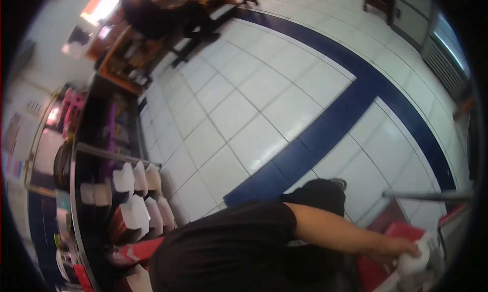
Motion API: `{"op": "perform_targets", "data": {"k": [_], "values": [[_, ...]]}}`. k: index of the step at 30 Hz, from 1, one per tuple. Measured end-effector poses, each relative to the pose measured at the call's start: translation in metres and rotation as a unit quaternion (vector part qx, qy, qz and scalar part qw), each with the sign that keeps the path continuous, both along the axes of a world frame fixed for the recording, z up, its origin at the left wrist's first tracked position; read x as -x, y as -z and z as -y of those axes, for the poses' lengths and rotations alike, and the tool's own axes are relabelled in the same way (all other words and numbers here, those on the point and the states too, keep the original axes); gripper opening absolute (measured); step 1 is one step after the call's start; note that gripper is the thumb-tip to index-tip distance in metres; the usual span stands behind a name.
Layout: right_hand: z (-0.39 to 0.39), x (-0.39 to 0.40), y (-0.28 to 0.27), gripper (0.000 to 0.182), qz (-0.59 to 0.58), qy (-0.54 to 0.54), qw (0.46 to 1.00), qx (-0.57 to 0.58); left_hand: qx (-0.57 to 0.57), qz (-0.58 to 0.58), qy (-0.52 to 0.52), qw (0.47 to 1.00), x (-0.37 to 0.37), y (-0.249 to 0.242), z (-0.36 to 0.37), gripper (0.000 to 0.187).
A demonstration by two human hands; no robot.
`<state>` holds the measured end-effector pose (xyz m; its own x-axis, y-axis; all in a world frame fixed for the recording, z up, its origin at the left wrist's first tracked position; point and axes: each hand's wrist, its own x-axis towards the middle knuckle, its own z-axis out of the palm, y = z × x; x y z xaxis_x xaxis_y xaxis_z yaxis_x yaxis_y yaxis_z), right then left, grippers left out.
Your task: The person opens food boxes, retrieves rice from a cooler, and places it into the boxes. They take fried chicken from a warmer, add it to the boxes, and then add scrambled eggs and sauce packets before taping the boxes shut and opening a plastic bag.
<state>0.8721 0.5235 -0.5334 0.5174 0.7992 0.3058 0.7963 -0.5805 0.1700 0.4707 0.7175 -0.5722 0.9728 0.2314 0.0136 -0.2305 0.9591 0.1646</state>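
From a black sleeve at the bottom, my bare forearm reaches to the lower right. My right hand [399, 250] is closed on a white rounded object [416, 264], blurred, so its kind does not show. Paler white material lies beside it. Under and around the hand is a red surface [372, 271], like a seat or crate, with a grey metal bar [429, 196] above it. My left hand is outside the view.
The view is strongly tilted. Open white cartons [135, 220] stand on a metal-framed shelf [76, 185] at left, near a red item [140, 250]. Another person in dark clothes [157, 20] sits at a wooden desk. A blue stripe [330, 109] crosses the white tiled floor [244, 109].
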Motion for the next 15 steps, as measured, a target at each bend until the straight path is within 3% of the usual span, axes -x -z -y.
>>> {"op": "perform_targets", "data": {"k": [3,4,5,6,8,9,10,11,12,13,15], "values": [[0.005,0.052,-0.018,0.074,0.114,-0.236,0.965,0.009,0.028,0.097,-0.074,0.992,-0.002,-0.009,0.01,0.04],[-0.012,0.164,-0.037,0.088,-0.1,-0.108,0.988,-0.045,0.03,0.101,-0.055,0.993,0.005,-0.016,0.009,0.039],[-0.028,0.229,-0.054,0.094,-0.358,-0.133,0.919,-0.101,0.075,0.085,0.013,0.993,0.021,-0.022,0.004,0.046],[-0.038,0.266,-0.059,0.096,-0.373,-0.144,0.913,-0.083,0.088,0.075,0.049,0.992,0.032,-0.03,0.0,0.056],[-0.058,0.285,-0.072,0.09,-0.555,-0.142,0.807,-0.141,-0.004,0.03,0.076,0.997,0.042,-0.038,-0.012,0.076],[-0.065,0.269,-0.086,0.066,-0.658,0.002,0.724,-0.208,0.022,0.029,0.082,0.996,0.046,-0.037,-0.013,0.082],[-0.051,0.211,-0.063,0.064,-0.589,-0.056,0.774,-0.228,0.023,0.009,0.077,0.997,0.048,-0.041,-0.014,0.084],[-0.036,0.153,-0.049,0.057,-0.517,-0.037,0.823,-0.233,-0.024,0.003,0.076,0.997,0.05,-0.044,-0.017,0.087],[-0.023,0.117,-0.039,0.061,-0.343,0.079,0.922,-0.16,-0.076,-0.005,0.057,0.996,0.05,-0.047,-0.021,0.091],[-0.008,0.087,-0.023,0.064,-0.165,0.181,0.967,-0.074,-0.079,-0.001,0.065,0.995,0.047,-0.047,-0.018,0.091],[0.04,0.025,0.026,0.077,-0.087,0.243,0.958,0.127,-0.054,-0.022,0.019,0.998,0.054,-0.044,-0.029,0.09]]}}
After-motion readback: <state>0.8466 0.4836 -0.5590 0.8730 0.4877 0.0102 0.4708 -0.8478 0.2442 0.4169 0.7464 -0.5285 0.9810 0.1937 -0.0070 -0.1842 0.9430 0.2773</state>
